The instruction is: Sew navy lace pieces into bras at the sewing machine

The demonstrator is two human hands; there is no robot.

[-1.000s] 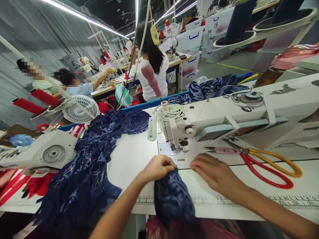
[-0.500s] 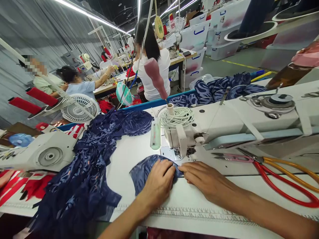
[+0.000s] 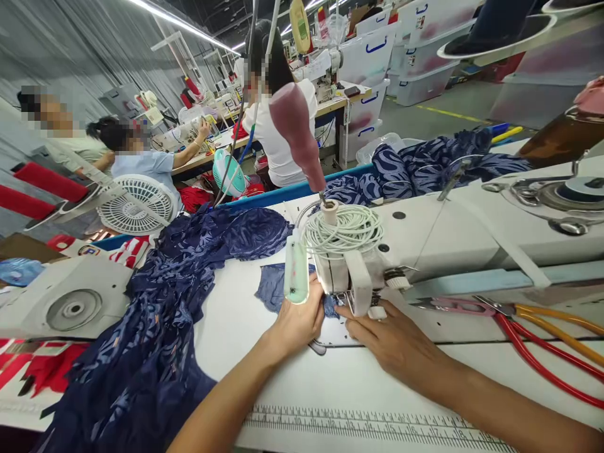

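A blue patterned fabric piece [image 3: 272,286] lies under the sewing machine head [image 3: 346,267], its edge at the presser foot. My left hand [image 3: 299,321] rests on the fabric left of the needle area, fingers lying flat; the lamp hides part of them. My right hand [image 3: 387,333] is at the right of the presser foot, its index finger stretched onto the fabric edge and its other fingers apart, partly behind the machine's front parts. A small pale green lamp [image 3: 296,270] hangs beside the head, and a coil of pale cord [image 3: 346,229] sits on top.
Dark blue fabric pieces [image 3: 160,314] heap at the left. Red-handled scissors [image 3: 533,352] and orange-handled scissors [image 3: 557,321] lie right of my right hand. A ruler strip [image 3: 358,421] runs along the front edge. Behind are more patterned pieces [image 3: 401,170], a white fan [image 3: 136,204] and seated co-workers.
Both hands have moved forward toward the needle area, carrying the fabric piece under the machine head. My right fingers have shifted from the fabric's near edge to beside the presser foot. The view has tilted slightly.
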